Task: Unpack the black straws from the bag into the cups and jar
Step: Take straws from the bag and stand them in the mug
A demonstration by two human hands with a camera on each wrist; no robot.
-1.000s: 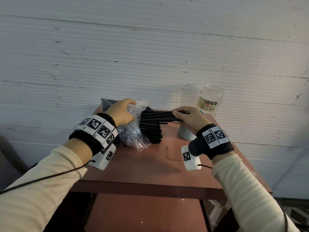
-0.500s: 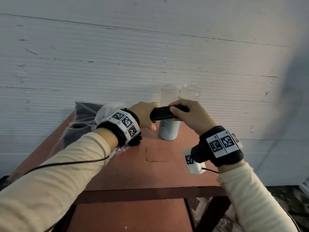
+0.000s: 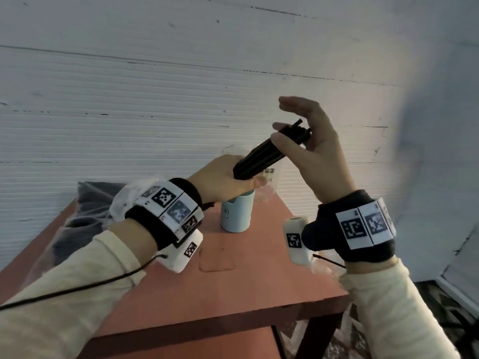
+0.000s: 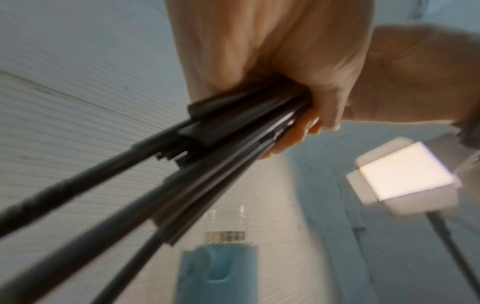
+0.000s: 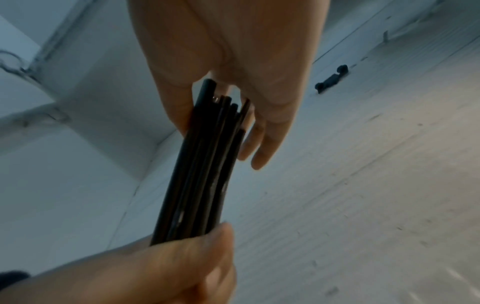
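Note:
A bundle of black straws [image 3: 261,156] slants up to the right above the light blue cup [image 3: 237,213]. My left hand [image 3: 220,177] grips its lower end in a fist; the left wrist view shows the straws [image 4: 207,154] fanning out of that fist [image 4: 285,61] over the blue cup [image 4: 215,273]. My right hand [image 3: 316,151] pinches the upper end between thumb and nearly straight fingers. In the right wrist view the straws [image 5: 202,164] run from the right hand [image 5: 233,51] down to the left hand [image 5: 155,267]. The clear plastic bag [image 3: 85,208] with dark contents lies at the table's left.
A clear jar with a label [image 3: 269,180] and a clear cup behind it stand by the wall, largely hidden by my left hand. The reddish table [image 3: 246,275] ends at its right edge near my right wrist. A white ribbed wall backs the table.
The straw bundle came out of the bag and rose, tilting upward over the blue cup. My left hand left the bag and took the bundle's lower end. My right hand's fingers straightened.

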